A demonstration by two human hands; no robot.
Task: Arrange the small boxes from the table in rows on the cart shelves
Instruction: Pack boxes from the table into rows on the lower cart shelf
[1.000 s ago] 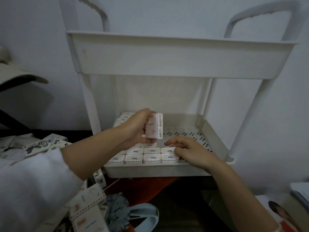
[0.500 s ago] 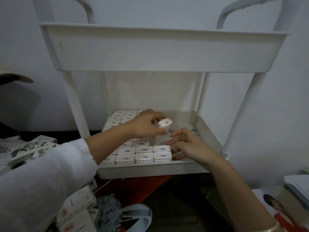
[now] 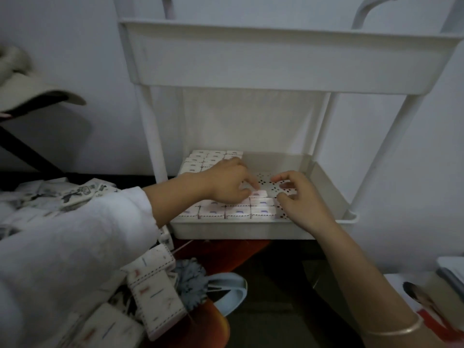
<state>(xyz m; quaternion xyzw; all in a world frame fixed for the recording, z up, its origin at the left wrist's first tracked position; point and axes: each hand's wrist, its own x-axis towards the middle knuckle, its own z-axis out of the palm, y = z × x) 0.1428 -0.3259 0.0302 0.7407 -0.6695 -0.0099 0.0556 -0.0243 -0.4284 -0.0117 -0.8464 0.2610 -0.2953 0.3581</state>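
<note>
The box [image 3: 258, 194] you were holding above the lower shelf [image 3: 238, 231] 0.5 s ago is now lying at the right end of the 3rd row from the front, touching its neighbours. Your left hand [image 3: 226, 183] is still pinching it between thumb and index finger. Your right hand [image 3: 300, 199] is hovering just beside it, fingers loosely curled, gripping nothing. The row is growing, and loose boxes [image 3: 75, 194] are waiting at your left.

Left hand [image 3: 227, 183] pinches small box [image 3: 259, 194] at row end, lower shelf [image 3: 238, 231]; right hand [image 3: 300, 199] hovers beside.
</note>
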